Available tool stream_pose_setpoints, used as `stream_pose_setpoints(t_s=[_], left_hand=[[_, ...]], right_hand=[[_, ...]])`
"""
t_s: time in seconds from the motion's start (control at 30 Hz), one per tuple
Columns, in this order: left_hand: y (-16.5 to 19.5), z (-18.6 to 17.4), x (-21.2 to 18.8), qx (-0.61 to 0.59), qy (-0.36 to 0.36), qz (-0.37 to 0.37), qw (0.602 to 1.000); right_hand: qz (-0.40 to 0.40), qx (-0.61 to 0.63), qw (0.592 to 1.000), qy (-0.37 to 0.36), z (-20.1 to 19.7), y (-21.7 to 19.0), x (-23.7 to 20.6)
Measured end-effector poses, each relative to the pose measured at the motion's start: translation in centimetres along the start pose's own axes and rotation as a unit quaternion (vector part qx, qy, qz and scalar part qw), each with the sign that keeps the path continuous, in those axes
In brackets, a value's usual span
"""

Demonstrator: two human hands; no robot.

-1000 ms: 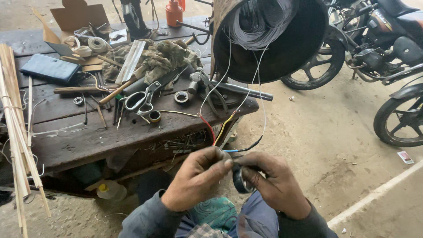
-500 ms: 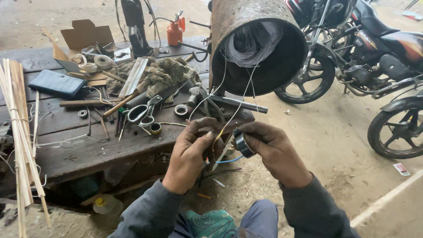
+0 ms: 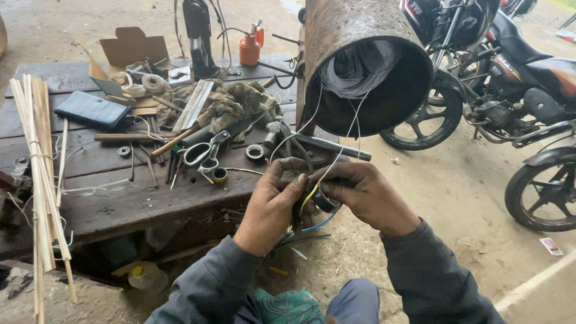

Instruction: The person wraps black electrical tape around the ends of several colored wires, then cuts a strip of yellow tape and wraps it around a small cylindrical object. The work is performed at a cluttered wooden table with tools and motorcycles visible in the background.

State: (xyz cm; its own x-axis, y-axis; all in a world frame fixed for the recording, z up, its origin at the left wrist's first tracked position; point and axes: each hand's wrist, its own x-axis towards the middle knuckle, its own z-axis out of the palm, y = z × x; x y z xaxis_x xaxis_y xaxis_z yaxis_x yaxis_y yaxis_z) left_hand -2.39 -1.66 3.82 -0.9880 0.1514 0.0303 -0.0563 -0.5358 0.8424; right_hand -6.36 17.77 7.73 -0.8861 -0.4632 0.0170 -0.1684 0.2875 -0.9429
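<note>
My left hand (image 3: 270, 207) and right hand (image 3: 366, 198) meet just past the near edge of the wooden counter (image 3: 120, 201). The right grip is clamped on a black roll of tape (image 3: 326, 202), pressed up against a bundle of thin wires (image 3: 312, 195): a yellow one between my fingers, a blue one looping out below, white ones running up. The left grip is closed on that bundle just beside the roll, thumb and forefinger pinching it. The white wires rise to a coil of pale wire inside the big rusty drum (image 3: 360, 66) lying on its side over the far end of the counter.

I judge that I am partway through wrapping the joined wires with tape; how much of the joint is covered I cannot tell, since my fingers hide it.

The next move calls for holding the bundle taut with the left while the right carries the roll around it, keeping each turn tight and overlapping, without tugging on the strands that lead into the drum.

On the counter behind lie scissors (image 3: 204, 155), a small tape ring (image 3: 219, 175), a blue pouch (image 3: 91, 109) and a sheaf of thin sticks (image 3: 37, 162). Motorcycles (image 3: 528, 102) stand to the right.
</note>
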Motion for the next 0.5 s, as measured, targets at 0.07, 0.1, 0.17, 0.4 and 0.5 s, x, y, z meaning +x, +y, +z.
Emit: stream_pose_setpoints(t_s=[0.07,0.1,0.17,0.4,0.5], left_hand=[[-0.1,-0.1,0.1,0.041,0.002,-0.019,0.999],[-0.2,-0.2,0.1,0.062,0.003,-0.029,0.998],[-0.2,-0.3,0.0,0.046,-0.023,-0.018,0.999],[-0.1,-0.1,-0.7,0.216,-0.027,0.099,0.971],[0.1,0.3,-1.1,0.374,-0.003,0.252,0.892]], right_hand=[[0.004,0.019,1.0,0.001,-0.2,0.2,-0.1],[0.004,0.017,1.0,-0.001,-0.4,0.3,-0.2],[0.002,0.014,1.0,-0.006,-0.5,0.5,-0.4],[-0.032,0.019,0.999,0.005,-0.5,0.8,-1.6],[-0.022,0.008,1.0,0.017,-0.3,0.8,-2.0]])
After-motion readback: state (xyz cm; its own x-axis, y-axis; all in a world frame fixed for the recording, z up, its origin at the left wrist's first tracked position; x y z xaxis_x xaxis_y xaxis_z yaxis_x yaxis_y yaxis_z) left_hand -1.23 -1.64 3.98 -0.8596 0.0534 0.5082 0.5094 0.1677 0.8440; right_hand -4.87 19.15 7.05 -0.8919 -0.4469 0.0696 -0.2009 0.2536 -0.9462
